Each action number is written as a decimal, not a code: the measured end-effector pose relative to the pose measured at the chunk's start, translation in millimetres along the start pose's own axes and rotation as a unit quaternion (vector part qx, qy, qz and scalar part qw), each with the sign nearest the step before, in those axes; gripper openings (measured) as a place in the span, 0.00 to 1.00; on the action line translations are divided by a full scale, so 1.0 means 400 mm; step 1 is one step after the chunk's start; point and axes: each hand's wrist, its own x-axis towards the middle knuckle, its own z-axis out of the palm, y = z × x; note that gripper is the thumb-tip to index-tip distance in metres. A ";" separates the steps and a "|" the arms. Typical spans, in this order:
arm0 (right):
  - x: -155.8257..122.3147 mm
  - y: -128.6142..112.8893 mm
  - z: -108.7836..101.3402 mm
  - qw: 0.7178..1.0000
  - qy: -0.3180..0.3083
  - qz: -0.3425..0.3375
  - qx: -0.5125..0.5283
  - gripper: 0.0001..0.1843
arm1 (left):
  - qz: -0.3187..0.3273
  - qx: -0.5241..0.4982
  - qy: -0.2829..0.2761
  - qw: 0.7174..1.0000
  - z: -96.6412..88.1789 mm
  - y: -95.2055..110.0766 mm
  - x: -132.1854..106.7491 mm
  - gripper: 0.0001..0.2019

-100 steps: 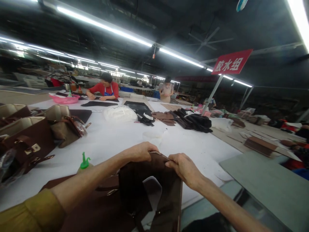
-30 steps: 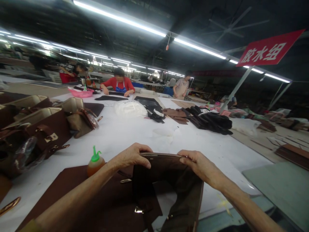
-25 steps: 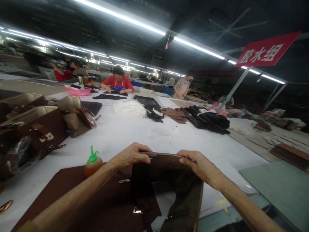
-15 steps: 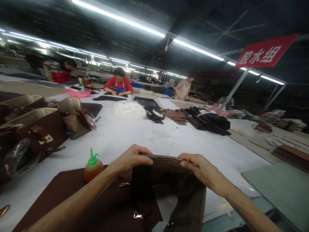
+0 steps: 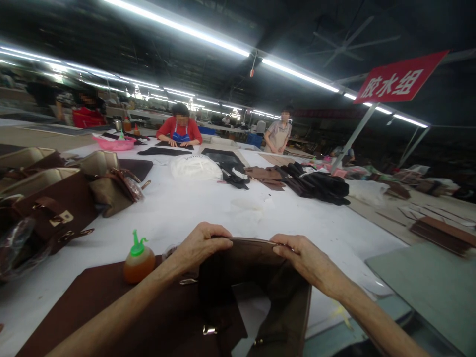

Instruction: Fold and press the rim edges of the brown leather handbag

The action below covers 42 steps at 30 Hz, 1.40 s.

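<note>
An open dark brown leather bag [image 5: 260, 297] stands upright on the white table [image 5: 193, 208] right in front of me. My left hand [image 5: 201, 245] pinches the far rim of the bag at its left end, fingers curled over the edge. My right hand [image 5: 301, 255] grips the same rim at its right end. The bag's inside is dark, with straps and metal buckles showing. A small orange glue bottle [image 5: 138, 260] with a green nozzle stands left of my left hand, on a flat brown leather sheet [image 5: 96, 302].
Finished brown and tan bags [image 5: 55, 203] are lined up at the left. A white bundle [image 5: 195, 167] and dark leather pieces [image 5: 316, 184] lie farther back. Other workers, one in red [image 5: 178, 130], stand at the far end. A grey board [image 5: 427, 282] lies at the right.
Both hands keep their hold on the bag's rim and have barely shifted along it. The view has drifted slightly, so the table's contents sit a little farther left.
</note>
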 end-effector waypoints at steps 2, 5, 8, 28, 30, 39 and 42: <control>0.001 -0.004 0.002 1.000 0.007 0.002 -0.006 0.13 | 0.030 0.137 0.033 0.990 0.011 0.019 -0.003 0.10; 0.006 -0.008 0.006 1.000 0.016 0.003 -0.017 0.12 | 0.054 0.396 0.081 0.913 0.044 0.059 0.000 0.13; 0.008 -0.009 0.010 0.999 0.025 0.000 -0.028 0.11 | 0.063 0.539 0.074 0.837 0.088 0.086 0.014 0.15; -0.003 -0.012 0.003 0.999 0.031 0.008 -0.030 0.11 | 0.170 0.406 0.095 0.893 0.126 0.048 0.037 0.08; -0.005 -0.015 0.005 0.999 0.034 0.008 -0.042 0.10 | 0.157 0.399 0.108 0.897 0.130 0.045 0.041 0.08; 0.002 -0.041 -0.001 0.987 0.062 -0.030 -0.146 0.13 | 0.114 0.385 0.122 0.908 0.146 0.066 0.033 0.07; 0.014 -0.067 0.002 0.982 0.067 -0.049 -0.171 0.13 | 0.114 0.385 0.125 0.907 0.148 0.067 0.035 0.08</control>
